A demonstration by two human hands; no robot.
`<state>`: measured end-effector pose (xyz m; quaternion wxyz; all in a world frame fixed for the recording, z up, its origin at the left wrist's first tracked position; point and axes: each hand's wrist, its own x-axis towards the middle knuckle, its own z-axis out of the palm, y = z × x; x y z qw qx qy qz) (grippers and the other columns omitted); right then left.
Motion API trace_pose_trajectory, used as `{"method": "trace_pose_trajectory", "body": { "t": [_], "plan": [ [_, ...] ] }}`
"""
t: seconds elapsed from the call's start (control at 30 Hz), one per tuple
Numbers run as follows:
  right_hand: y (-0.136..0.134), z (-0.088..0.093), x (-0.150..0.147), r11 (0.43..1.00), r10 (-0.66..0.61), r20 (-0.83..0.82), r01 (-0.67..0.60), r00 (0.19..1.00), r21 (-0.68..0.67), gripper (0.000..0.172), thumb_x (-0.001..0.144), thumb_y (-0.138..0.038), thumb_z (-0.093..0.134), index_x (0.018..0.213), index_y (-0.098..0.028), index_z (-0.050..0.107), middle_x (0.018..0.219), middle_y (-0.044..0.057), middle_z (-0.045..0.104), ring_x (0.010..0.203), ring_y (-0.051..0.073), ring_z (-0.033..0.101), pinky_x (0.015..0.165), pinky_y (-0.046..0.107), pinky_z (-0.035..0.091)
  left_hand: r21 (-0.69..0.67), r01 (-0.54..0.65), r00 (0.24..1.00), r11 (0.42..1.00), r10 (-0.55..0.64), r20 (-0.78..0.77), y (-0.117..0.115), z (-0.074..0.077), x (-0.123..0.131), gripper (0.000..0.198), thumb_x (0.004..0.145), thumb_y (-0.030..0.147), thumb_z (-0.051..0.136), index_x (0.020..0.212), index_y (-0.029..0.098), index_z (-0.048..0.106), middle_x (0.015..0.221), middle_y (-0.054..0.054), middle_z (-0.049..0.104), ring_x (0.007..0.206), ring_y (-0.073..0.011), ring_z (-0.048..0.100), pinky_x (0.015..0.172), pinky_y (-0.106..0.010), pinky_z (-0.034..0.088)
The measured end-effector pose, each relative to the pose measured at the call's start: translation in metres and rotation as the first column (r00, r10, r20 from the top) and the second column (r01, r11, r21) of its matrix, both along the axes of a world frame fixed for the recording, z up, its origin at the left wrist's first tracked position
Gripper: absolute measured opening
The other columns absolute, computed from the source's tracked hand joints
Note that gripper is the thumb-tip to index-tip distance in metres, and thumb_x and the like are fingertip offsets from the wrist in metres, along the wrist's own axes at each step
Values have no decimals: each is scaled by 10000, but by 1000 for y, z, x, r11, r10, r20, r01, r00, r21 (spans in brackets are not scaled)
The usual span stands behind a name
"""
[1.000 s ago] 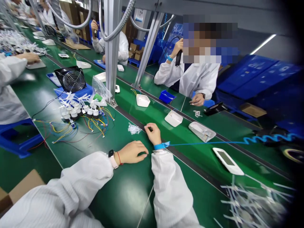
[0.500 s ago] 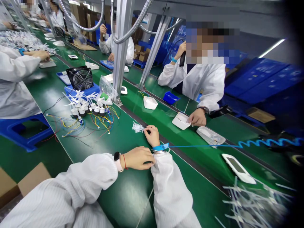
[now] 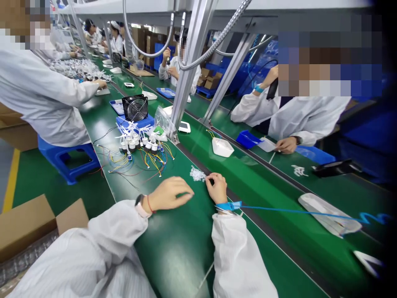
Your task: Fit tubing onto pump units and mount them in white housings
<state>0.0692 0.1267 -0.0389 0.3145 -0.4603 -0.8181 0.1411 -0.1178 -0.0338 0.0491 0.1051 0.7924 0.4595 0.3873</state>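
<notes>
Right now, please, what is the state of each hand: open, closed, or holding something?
Left hand: open, nothing visible in it.
Right hand: curled at the edge of the small clear pieces; whether its grip holds one cannot be told.

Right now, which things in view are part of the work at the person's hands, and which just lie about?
In the work, apparently:
- small translucent pieces, right hand at their edge
- left hand, nothing visible in it

Lying about, untouched by these hands:
- wired parts
- black fan
- cardboard box
</notes>
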Motion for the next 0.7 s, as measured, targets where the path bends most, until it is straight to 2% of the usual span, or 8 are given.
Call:
{"method": "trace_pose_trajectory", "body": {
  "t": [0.1,0.23,0.27,0.37,0.4,0.47,0.6,0.7],
  "plan": [
    [0,-1,0,1000,-10,25,10,1000,5,173,782,-303,464,731,-191,585,974,90,562,919,241,464,803,384,332,46,-317,948,947,316,34,5,7,-49,165,844,263,474,828,189,620,835,-36,657,817,-159,578,786,-296,431],
    [0,-1,1,1000,-5,46,5,999,8,175,790,-294,442,739,-193,576,1015,90,553,923,247,454,782,384,332,92,-639,768,764,640,16,19,15,-119,155,809,269,492,832,164,603,807,-39,632,764,-167,573,744,-295,435],
    [0,-1,1,1000,-4,49,3,999,11,176,791,-293,437,739,-193,573,1023,92,549,925,248,452,779,384,333,119,-706,704,698,709,21,21,16,-135,155,810,272,486,827,160,593,798,-37,618,756,-165,562,742,-292,428],
    [0,-2,2,999,-7,50,5,999,35,179,796,-297,425,753,-191,562,1037,101,538,936,247,451,780,383,338,199,-899,421,391,896,142,16,18,-176,205,804,324,506,888,141,548,827,-49,563,770,-171,524,746,-297,413],
    [0,-3,2,999,-8,47,6,999,46,181,799,-300,422,758,-190,559,1038,103,536,943,246,451,783,383,339,206,-925,352,318,923,157,13,17,-187,248,786,348,533,911,134,535,845,-57,544,785,-179,513,752,-303,410],
    [0,-4,2,998,-5,40,2,999,63,184,804,-308,417,759,-191,553,1039,105,534,957,246,451,789,384,339,203,-931,326,303,941,88,9,11,-203,325,742,379,589,936,127,522,868,-70,514,828,-200,496,777,-321,400],
    [-3,-3,4,998,-4,38,2,999,69,186,802,-316,411,756,-198,548,1045,100,538,954,249,450,785,391,341,200,-901,367,385,922,-124,11,-3,-220,315,733,374,591,938,142,533,893,-82,500,893,-238,476,820,-345,374],
    [-8,-1,7,998,-24,38,22,999,61,188,798,-323,407,749,-204,544,1046,97,545,939,253,451,773,394,343,218,-907,325,362,927,-188,15,-6,-223,252,751,346,561,908,149,552,901,-95,513,907,-265,470,803,-358,361]
  ]
}}
